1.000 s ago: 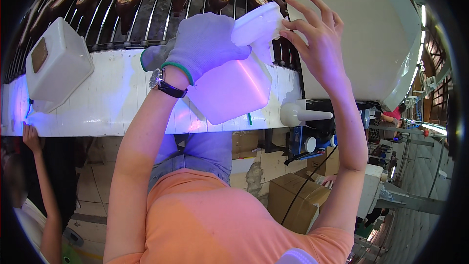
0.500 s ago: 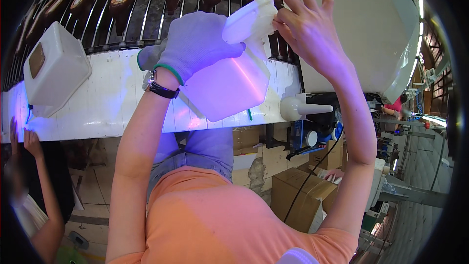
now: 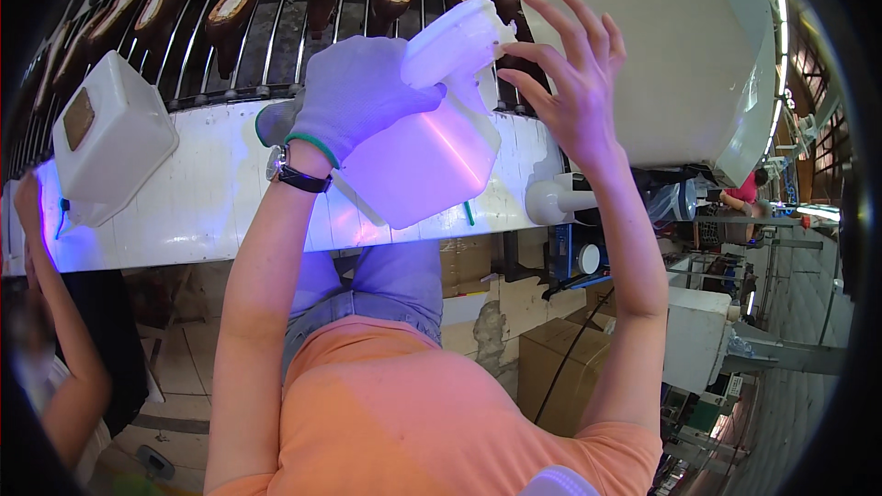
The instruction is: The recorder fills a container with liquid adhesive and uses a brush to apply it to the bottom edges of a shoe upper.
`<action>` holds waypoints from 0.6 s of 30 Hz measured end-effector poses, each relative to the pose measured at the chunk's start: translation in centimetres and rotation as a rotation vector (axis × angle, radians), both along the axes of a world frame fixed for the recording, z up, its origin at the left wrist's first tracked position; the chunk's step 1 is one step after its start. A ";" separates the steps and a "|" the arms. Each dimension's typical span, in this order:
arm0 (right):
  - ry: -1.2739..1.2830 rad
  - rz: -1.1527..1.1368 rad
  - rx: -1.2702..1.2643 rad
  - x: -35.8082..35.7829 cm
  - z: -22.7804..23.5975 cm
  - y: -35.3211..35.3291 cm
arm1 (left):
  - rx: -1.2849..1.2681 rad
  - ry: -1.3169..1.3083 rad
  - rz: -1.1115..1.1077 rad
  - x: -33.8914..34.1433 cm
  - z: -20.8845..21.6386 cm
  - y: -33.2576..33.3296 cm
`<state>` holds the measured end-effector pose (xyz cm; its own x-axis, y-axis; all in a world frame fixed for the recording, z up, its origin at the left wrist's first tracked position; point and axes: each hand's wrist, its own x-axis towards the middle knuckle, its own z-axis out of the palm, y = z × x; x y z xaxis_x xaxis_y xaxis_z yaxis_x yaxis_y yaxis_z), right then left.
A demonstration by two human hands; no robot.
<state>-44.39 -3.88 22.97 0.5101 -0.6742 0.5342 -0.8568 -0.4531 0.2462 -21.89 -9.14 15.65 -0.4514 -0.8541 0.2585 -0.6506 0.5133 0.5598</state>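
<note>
My left hand (image 3: 358, 96), in a grey knit glove with a green cuff, is closed around a white piece that looks like a shoe sole (image 3: 455, 41). The sole is tilted up, with a ragged edge on its right side. My bare right hand (image 3: 574, 83) is beside that edge, its fingers spread and the index fingertip close to or touching it. Below my hands, a white plastic container (image 3: 432, 174) stands on the white ledge, lit purple with a pink streak. Brown shoe uppers (image 3: 241, 0) lie sole side up on the roller conveyor beyond.
Another white container (image 3: 119, 142) with a brown patch stands to the left. A white nozzle bottle (image 3: 548, 202) lies near the ledge's right end. A large pale panel (image 3: 643, 64) rises at the right. Cardboard boxes (image 3: 560, 363) are below. A co-worker's arm (image 3: 69, 312) is at far left.
My right hand has drawn slightly down and away from the sole's edge, its fingers opening. My left hand and the sole have shifted a little left. The co-worker's arm has moved.
</note>
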 end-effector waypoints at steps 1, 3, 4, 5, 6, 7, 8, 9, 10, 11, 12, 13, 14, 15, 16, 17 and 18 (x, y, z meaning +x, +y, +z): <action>-0.025 0.008 -0.002 0.1 -0.3 0.0 | -0.001 -0.001 -0.001 0.0 0.0 0.0; -0.054 0.014 -0.005 0.5 -0.8 0.0 | 0.006 -0.025 -0.003 0.1 0.0 0.0; -0.127 -0.037 -0.022 0.7 -1.1 0.0 | 0.003 -0.029 -0.004 0.2 -0.2 0.0; -0.201 -0.089 -0.038 1.0 -1.5 0.0 | 0.003 0.005 -0.006 0.3 -0.5 0.0; -0.208 -0.090 -0.042 1.2 -2.0 0.2 | 0.002 0.037 -0.008 0.4 -0.7 0.0; -0.335 -0.129 -0.038 1.2 -2.7 0.5 | -0.005 0.033 -0.014 0.2 -0.6 0.0; -0.466 -0.166 -0.035 1.3 -3.5 0.9 | 0.016 0.018 -0.010 0.3 -0.4 0.1; -0.530 -0.213 -0.024 1.5 -4.3 1.5 | 0.037 0.001 -0.007 0.3 -0.2 0.1; -0.546 -0.216 -0.030 2.1 -4.9 2.0 | 0.030 -0.014 -0.011 0.4 -0.4 0.1; -0.586 -0.243 -0.047 2.8 -5.5 2.5 | 0.017 0.003 -0.009 0.4 -0.8 0.0; -0.628 -0.271 -0.064 3.3 -5.9 2.6 | 0.003 0.018 -0.008 0.5 -0.8 -0.1; -0.661 -0.258 -0.051 3.6 -6.2 2.6 | -0.005 0.002 -0.021 0.6 -0.6 0.0; -0.679 -0.269 -0.061 3.8 -6.4 2.5 | 0.023 0.000 -0.009 0.6 -0.4 0.1; -0.668 -0.267 -0.072 4.1 -6.3 2.4 | 0.050 -0.004 0.004 0.7 -0.1 0.2; -0.654 -0.263 -0.081 4.1 -6.3 2.2 | 0.040 -0.020 -0.006 0.6 0.3 0.3; -0.665 -0.216 -0.096 3.8 -6.2 1.9 | 0.069 -0.007 -0.003 0.6 0.7 0.5; -0.682 -0.224 -0.108 3.5 -6.1 1.8 | 0.098 0.006 0.000 0.5 1.0 0.6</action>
